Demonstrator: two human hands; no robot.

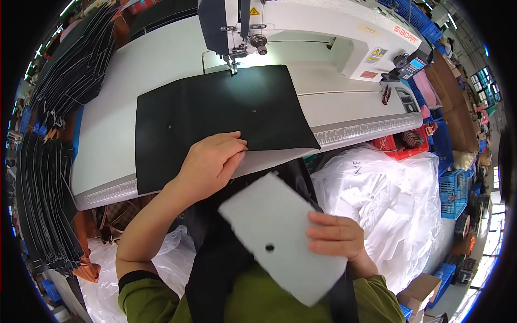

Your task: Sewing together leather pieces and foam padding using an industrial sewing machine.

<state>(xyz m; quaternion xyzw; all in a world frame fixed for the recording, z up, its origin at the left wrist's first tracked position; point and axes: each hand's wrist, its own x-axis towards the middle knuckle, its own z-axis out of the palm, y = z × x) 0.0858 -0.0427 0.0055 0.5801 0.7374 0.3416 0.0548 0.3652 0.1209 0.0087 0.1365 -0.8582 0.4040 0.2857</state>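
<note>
A black panel [210, 102] with two small holes lies on the white sewing machine table [107, 151], its far edge at the presser foot [233, 67] of the white sewing machine [307, 21]. My left hand [212, 161] has its fingers closed on the panel's near edge, which is lifted a little and shows a light underside. My right hand [336, 239] holds a pale grey rectangular piece [274, 215] with one dark hole, tilted above my lap, below the table's front edge.
Stacks of black pieces [70, 59] [43, 199] line the left. At the right are white pieces in clear plastic [377, 204], a red basket [385, 142], a blue crate [452, 194] and a cardboard box [417, 293]. A measuring strip [366, 126] runs along the table's front.
</note>
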